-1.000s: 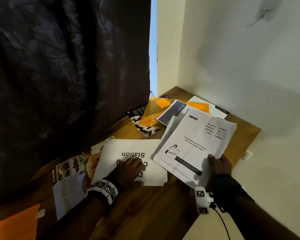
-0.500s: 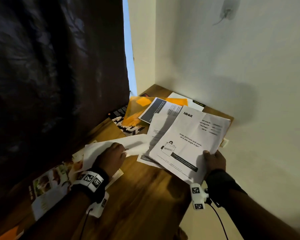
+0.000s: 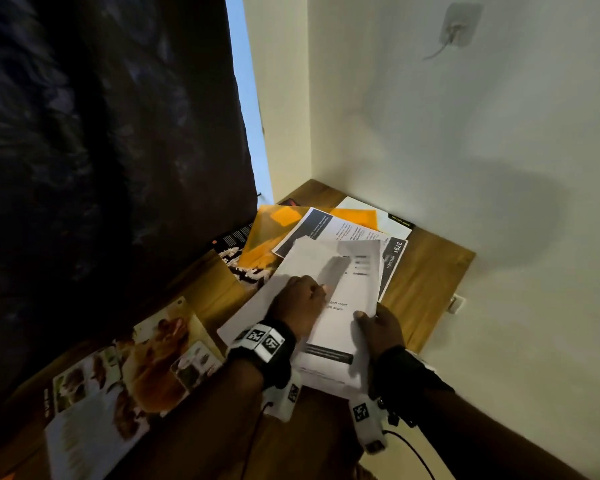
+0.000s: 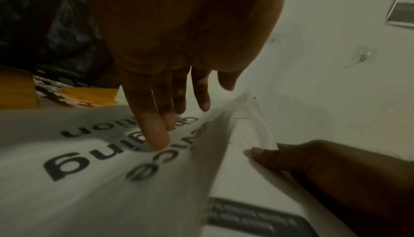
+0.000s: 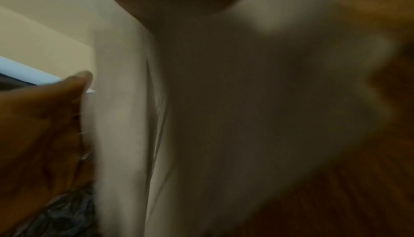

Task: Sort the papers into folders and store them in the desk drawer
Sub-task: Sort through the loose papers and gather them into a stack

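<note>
On the wooden desk (image 3: 425, 282) my right hand (image 3: 378, 325) pinches the right edge of a stack of white papers, thumb on top of the blinkit sheet (image 3: 340, 332). My left hand (image 3: 298, 301) rests with straight fingers on the white "Device charging station" sheet (image 3: 290, 266), which overlaps the stack's left side. The left wrist view shows the fingertips (image 4: 156, 141) touching that sheet (image 4: 89, 170), with the right hand's thumb (image 4: 260, 152) on the blinkit sheet (image 4: 235, 178). The right wrist view is blurred, showing only my thumb (image 5: 67, 90) against the paper (image 5: 224, 99).
Orange folders (image 3: 274, 233) lie at the back of the desk under a dark-headed sheet (image 3: 323, 226) and a "3791 Kitchen" sheet (image 3: 394, 258). A food brochure (image 3: 136, 362) lies front left. A dark curtain (image 3: 101, 133) hangs at left and a wall (image 3: 465, 150) closes the right.
My left hand slid the charging-station sheet rightward off the desk and onto the stack. My right hand turned the stack more square to me and drew it closer.
</note>
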### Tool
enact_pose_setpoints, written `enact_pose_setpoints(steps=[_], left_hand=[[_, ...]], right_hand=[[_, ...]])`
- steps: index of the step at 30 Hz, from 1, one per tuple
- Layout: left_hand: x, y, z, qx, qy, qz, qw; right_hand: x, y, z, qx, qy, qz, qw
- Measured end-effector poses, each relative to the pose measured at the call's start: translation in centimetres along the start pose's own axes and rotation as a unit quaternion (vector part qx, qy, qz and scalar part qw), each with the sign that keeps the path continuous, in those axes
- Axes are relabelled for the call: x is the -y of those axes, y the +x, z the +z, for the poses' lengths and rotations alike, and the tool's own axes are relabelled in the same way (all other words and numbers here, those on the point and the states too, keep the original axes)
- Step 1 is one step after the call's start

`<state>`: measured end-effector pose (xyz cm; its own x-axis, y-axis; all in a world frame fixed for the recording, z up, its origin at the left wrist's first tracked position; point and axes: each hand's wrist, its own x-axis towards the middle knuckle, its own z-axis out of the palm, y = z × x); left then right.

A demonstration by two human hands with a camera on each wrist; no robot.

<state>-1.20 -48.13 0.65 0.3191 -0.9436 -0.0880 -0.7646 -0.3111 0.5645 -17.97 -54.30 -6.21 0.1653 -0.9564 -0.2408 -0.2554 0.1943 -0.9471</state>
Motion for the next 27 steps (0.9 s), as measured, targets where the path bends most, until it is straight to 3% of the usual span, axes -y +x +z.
enact_pose_setpoints(steps=[3,7,9,15,18,20,24,27], left_hand=[[-1.5,0.2,1.4,0.1,0.074,0.005,0.992],[-0.5,1.7,2.3,0.114,0.096,0.043,0.988],[0.2,1.8,2.5,0.167,0.115,0.044,0.978],[0.9,1.9,2.8,0.21,0.164,0.052,0.962],[1.2,2.1,2.3,0.189,0.158,0.047,0.968],[1.9,2.8,1.7,0.133,0.148,0.02,0.98],[4.9,4.4,0.6,0.042,0.059,-0.1,0.992],[7.2,5.0,1.0,0.038,0.017,-0.131,0.99]], right_hand=[[0.4,0.5,0.4,0.031,0.022,0.005,0.999],[0.4,1.2,0.0,0.062,0.025,0.014,0.998],[0.0,1.6,-0.1,0.076,0.018,0.033,0.996],[0.1,2.8,-0.1,0.08,-0.107,0.038,0.99],[0.4,3.3,-0.4,0.061,-0.121,0.037,0.99],[0.4,3.6,-0.6,0.059,-0.099,0.022,0.993],[0.2,3.9,-1.1,0.056,-0.056,0.005,0.997],[-0.1,4.3,-1.3,0.056,-0.039,0.008,0.998]])
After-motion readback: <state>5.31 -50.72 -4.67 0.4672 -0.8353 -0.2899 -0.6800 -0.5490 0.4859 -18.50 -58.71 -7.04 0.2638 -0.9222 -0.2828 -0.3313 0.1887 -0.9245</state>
